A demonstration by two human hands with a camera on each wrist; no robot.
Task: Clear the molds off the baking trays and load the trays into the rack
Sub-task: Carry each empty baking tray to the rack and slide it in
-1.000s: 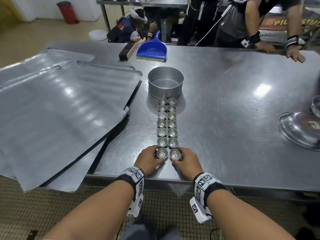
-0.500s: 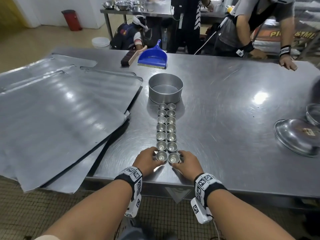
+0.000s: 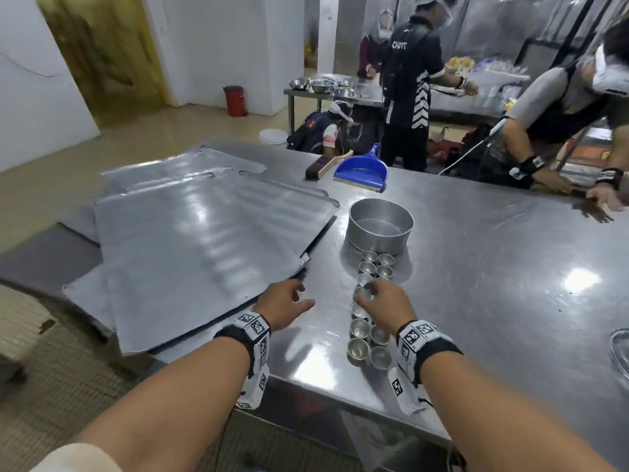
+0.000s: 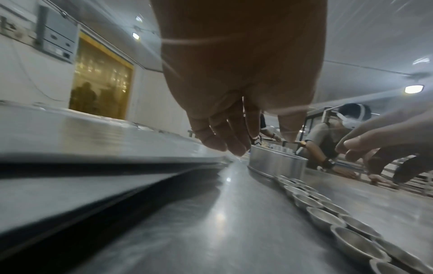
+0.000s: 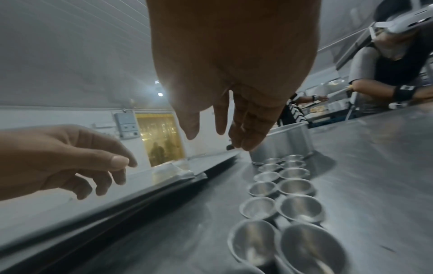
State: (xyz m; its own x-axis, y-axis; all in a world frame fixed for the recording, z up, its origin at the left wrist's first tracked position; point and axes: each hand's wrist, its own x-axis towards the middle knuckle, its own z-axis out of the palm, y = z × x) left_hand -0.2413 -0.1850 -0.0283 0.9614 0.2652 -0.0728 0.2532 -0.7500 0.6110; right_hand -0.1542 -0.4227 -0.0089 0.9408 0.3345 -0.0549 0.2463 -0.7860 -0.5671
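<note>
I have both hands over the near edge of the steel table [image 3: 510, 253], and neither one grasps anything. My left hand [image 3: 284, 303] hangs above the bare steel between the baking trays [image 3: 190, 240] and the small molds [image 3: 360, 327], its fingers [image 4: 220, 137] loosely bent and holding nothing, just short of the top tray's near right corner. My right hand [image 3: 386, 306] is spread over the middle of the double row of molds with its fingers [image 5: 248, 133] nearly straight; from the right wrist view they seem to hover just above the cups rather than touch them, though the blur makes that hard to settle. The molds stand upright in two touching columns that run from near the table's front edge back to the round cake pan [image 3: 381, 226], with the farthest pair just beside the pan's wall. The trays lie in a loose, skewed stack on the left end of the table, overhanging its left and near edges. At the far edge sit a blue dustpan [image 3: 362, 170] and a brush [image 3: 321, 166] beside it. A person [image 3: 558, 124] leans on the far right edge with both hands on the steel.
</note>
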